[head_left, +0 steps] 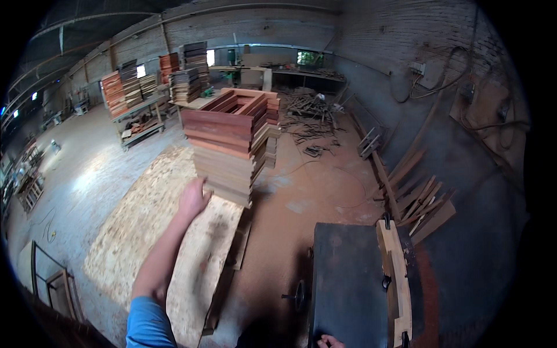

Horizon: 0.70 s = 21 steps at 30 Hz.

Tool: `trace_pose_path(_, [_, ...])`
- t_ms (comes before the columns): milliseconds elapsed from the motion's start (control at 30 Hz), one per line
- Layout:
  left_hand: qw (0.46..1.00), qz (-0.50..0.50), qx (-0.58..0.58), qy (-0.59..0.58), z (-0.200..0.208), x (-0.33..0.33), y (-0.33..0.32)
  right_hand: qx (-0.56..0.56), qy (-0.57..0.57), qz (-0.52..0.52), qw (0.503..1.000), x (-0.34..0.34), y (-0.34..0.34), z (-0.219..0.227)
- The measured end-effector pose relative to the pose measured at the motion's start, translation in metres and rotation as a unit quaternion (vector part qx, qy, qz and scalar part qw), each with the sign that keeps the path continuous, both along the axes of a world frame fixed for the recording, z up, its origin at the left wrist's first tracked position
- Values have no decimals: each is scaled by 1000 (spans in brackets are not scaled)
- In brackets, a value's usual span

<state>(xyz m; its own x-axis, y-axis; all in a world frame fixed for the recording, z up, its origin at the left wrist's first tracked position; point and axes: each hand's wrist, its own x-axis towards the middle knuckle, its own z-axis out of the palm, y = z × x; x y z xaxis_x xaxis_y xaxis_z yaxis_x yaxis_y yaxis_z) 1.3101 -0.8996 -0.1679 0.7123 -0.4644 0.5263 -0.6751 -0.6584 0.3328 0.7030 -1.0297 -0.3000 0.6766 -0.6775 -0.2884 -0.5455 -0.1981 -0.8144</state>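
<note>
A tall stack of wooden boards (223,159), reddish on top and browner below, stands at the far end of a pale plywood sheet (139,214). My left arm reaches forward over the plywood. My left hand (194,198) is at the near left lower corner of the stack, its fingers curled against the board ends; whether it grips one is hidden. At the bottom edge, only part of my right hand (329,341) shows, over the dark flat machine table (351,278). Its fingers are mostly cut off from view.
A wooden fence (395,278) with black clamps runs along the machine table's right side, and a handwheel (299,294) juts out on its left. Offcuts (426,203) lean by the right wall. Farther off are a scrap pile (313,113) and a cart (141,130) with stacked boards.
</note>
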Motion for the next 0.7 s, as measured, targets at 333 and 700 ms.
trace_pose_path(333, [972,0,170,-163,115,202,-129,61,-13,-152,986,70,31,3])
trace_pose_path(700, [911,-222,339,-75,182,115,-128,-27,-156,-118,980,183,-30,30])
